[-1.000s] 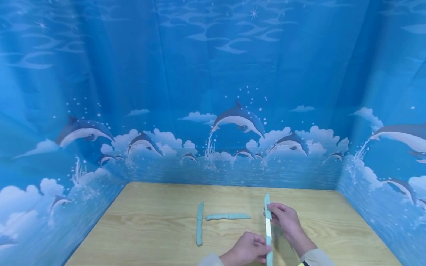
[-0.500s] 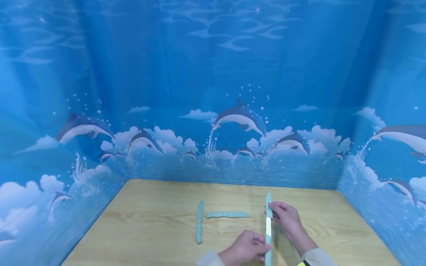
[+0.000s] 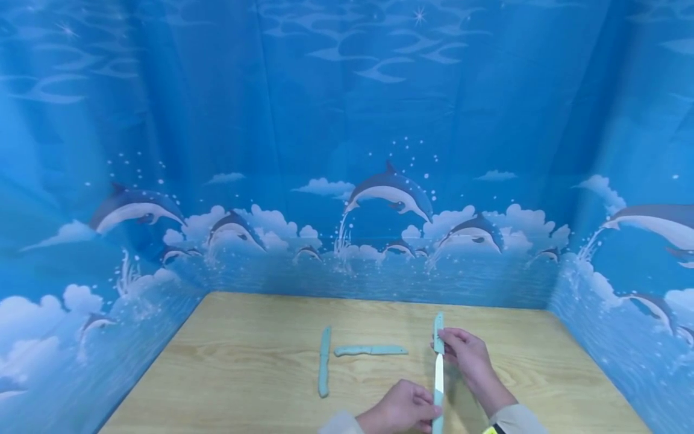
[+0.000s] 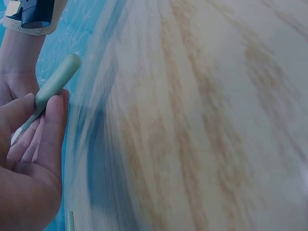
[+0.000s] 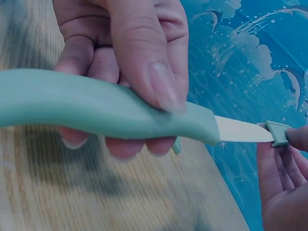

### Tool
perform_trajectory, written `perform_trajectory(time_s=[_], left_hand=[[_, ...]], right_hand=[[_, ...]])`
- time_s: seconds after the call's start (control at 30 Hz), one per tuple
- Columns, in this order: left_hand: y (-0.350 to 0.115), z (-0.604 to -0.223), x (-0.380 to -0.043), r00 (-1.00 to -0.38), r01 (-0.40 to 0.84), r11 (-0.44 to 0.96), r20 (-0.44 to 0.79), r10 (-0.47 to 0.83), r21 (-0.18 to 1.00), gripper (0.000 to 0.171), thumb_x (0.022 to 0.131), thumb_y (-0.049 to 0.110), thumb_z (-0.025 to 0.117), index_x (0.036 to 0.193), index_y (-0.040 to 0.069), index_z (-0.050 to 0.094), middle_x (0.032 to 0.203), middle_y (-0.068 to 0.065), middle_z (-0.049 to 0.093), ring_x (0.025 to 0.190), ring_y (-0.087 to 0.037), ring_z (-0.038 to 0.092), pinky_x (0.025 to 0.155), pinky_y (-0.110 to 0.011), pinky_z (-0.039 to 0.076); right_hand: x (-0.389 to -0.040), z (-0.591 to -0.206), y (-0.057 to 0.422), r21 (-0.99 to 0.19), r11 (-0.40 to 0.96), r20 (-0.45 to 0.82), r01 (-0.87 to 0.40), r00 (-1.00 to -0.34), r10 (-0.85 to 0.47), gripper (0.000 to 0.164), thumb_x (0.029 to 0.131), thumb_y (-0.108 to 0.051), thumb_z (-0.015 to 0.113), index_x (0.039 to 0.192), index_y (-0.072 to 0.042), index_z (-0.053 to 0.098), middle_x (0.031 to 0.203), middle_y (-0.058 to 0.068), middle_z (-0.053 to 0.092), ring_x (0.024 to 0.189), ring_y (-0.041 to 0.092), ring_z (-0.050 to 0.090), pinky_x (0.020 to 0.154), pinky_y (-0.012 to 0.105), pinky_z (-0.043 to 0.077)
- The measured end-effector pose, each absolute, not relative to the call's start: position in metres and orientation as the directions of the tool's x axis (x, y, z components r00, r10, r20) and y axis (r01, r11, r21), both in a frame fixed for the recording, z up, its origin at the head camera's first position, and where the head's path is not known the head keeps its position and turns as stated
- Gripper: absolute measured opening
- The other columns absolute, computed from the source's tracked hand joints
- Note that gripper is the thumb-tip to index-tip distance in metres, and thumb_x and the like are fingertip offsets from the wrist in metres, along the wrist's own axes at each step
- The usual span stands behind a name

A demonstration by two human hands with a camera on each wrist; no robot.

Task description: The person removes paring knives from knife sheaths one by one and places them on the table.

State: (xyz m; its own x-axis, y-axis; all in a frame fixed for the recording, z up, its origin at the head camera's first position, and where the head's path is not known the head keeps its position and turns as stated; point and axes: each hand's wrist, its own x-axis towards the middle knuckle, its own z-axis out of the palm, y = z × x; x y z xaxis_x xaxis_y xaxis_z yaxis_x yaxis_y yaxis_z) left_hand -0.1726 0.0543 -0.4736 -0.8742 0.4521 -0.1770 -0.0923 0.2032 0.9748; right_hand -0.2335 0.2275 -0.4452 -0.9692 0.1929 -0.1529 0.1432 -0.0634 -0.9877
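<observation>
In the head view my left hand point(image 3: 398, 407) grips the mint-green handle of a small knife point(image 3: 439, 377), thumb along its side. Its white blade points away from me, the tapered tip right at the mouth of a mint-green sheath point(image 3: 439, 331). My right hand point(image 3: 468, 360) pinches that sheath between thumb and fingers, in line with the knife. The right wrist view shows the handle point(image 5: 115, 106) large in front, the blade point(image 5: 240, 130) bare, its tip overlapping the sheath's edge point(image 5: 277, 134). In the left wrist view the handle's rounded end point(image 4: 65, 72) sticks up past the fingers.
To the left on the wood-grain table point(image 3: 244, 361) lie two more mint-green knives in sheaths, one lengthwise point(image 3: 323, 361) and one crosswise point(image 3: 371, 350). A blue dolphin-print curtain point(image 3: 303, 150) surrounds the table's back and sides.
The knife has slid toward me, out of the sheath, so its tapered tip now shows. My left hand has dropped slightly; the right hand has barely moved. The other two knives lie as before.
</observation>
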Motion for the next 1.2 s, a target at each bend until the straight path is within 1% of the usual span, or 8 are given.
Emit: perform_trajectory(time_s=[0.1, 0.27, 0.47, 0.57, 0.7, 0.83, 1.07, 1.2], left_hand=[[0.054, -0.474, -0.173, -0.873, -0.093, 0.194, -0.173, 0.455, 0.977, 0.005, 0.089, 0.008, 0.069, 0.089, 0.003, 0.070, 0.075, -0.005, 0.072, 0.066, -0.019, 0.069, 0.066, -0.029, 0.062], [0.054, -0.474, -0.173, -0.875, -0.088, 0.196, -0.170, 0.454, 0.977, 0.006, 0.088, 0.009, 0.070, 0.090, 0.002, 0.070, 0.075, -0.005, 0.072, 0.066, -0.020, 0.069, 0.067, -0.030, 0.062], [0.054, -0.475, -0.171, -0.884, -0.080, 0.191, -0.158, 0.440, 0.978, 0.008, 0.087, 0.009, 0.072, 0.089, 0.001, 0.070, 0.074, -0.004, 0.071, 0.065, -0.019, 0.069, 0.067, -0.030, 0.062], [0.054, -0.476, -0.171, -0.882, -0.084, 0.186, -0.160, 0.443, 0.979, 0.008, 0.087, 0.009, 0.072, 0.088, 0.001, 0.069, 0.074, -0.005, 0.071, 0.065, -0.018, 0.068, 0.067, -0.030, 0.062], [0.054, -0.477, -0.170, -0.880, -0.082, 0.179, -0.155, 0.449, 0.980, 0.007, 0.086, 0.008, 0.072, 0.086, 0.002, 0.069, 0.074, -0.005, 0.072, 0.065, -0.018, 0.068, 0.067, -0.030, 0.062], [0.053, -0.477, -0.172, -0.878, -0.065, 0.196, -0.150, 0.456, 0.978, 0.008, 0.086, 0.010, 0.073, 0.086, 0.003, 0.070, 0.075, -0.006, 0.072, 0.066, -0.020, 0.069, 0.071, -0.032, 0.061], [0.052, -0.478, -0.175, -0.872, -0.060, 0.210, -0.154, 0.466, 0.976, 0.009, 0.087, 0.012, 0.073, 0.087, 0.003, 0.069, 0.075, -0.006, 0.073, 0.067, -0.020, 0.070, 0.069, -0.033, 0.061], [0.052, -0.478, -0.175, -0.879, -0.055, 0.224, -0.154, 0.450, 0.973, 0.008, 0.086, 0.011, 0.073, 0.086, 0.005, 0.069, 0.073, -0.002, 0.070, 0.065, -0.018, 0.068, 0.065, -0.030, 0.060]], right_hand=[[-0.233, -0.445, 0.227, -0.988, -0.069, -0.150, 0.139, -0.970, 0.192, 0.032, 0.093, -0.017, 0.065, 0.116, 0.004, 0.058, 0.100, 0.013, 0.071, 0.087, 0.019, 0.071, 0.081, 0.028, 0.060], [-0.232, -0.444, 0.228, -0.988, -0.065, -0.153, 0.143, -0.969, 0.195, 0.035, 0.093, -0.018, 0.065, 0.118, 0.004, 0.056, 0.095, 0.008, 0.071, 0.085, 0.016, 0.070, 0.081, 0.027, 0.059], [-0.232, -0.445, 0.231, -0.986, -0.075, -0.160, 0.147, -0.966, 0.202, 0.039, 0.093, -0.020, 0.066, 0.121, 0.005, 0.054, 0.104, 0.014, 0.070, 0.087, 0.017, 0.070, 0.082, 0.026, 0.059], [-0.231, -0.447, 0.233, -0.986, -0.069, -0.163, 0.152, -0.966, 0.203, 0.042, 0.093, -0.021, 0.067, 0.123, 0.005, 0.053, 0.104, 0.013, 0.070, 0.088, 0.017, 0.070, 0.082, 0.026, 0.059], [-0.231, -0.450, 0.234, -0.986, -0.068, -0.165, 0.153, -0.963, 0.212, 0.040, 0.092, -0.019, 0.067, 0.122, 0.005, 0.054, 0.100, 0.011, 0.070, 0.090, 0.020, 0.070, 0.082, 0.027, 0.059], [-0.230, -0.453, 0.237, -0.988, -0.073, -0.150, 0.137, -0.965, 0.217, 0.039, 0.092, -0.016, 0.067, 0.120, 0.008, 0.054, 0.100, 0.013, 0.070, 0.091, 0.024, 0.070, 0.081, 0.028, 0.060], [-0.226, -0.459, 0.245, -0.986, 0.041, -0.149, 0.162, -0.961, 0.233, 0.045, 0.093, -0.022, 0.066, 0.123, 0.009, 0.053, 0.093, 0.004, 0.070, 0.083, 0.012, 0.068, 0.077, 0.024, 0.059], [-0.223, -0.463, 0.253, -0.982, 0.070, -0.156, 0.178, -0.957, 0.245, 0.046, 0.091, -0.023, 0.069, 0.122, 0.009, 0.055, 0.091, 0.003, 0.071, 0.080, 0.011, 0.066, 0.074, 0.026, 0.060]])
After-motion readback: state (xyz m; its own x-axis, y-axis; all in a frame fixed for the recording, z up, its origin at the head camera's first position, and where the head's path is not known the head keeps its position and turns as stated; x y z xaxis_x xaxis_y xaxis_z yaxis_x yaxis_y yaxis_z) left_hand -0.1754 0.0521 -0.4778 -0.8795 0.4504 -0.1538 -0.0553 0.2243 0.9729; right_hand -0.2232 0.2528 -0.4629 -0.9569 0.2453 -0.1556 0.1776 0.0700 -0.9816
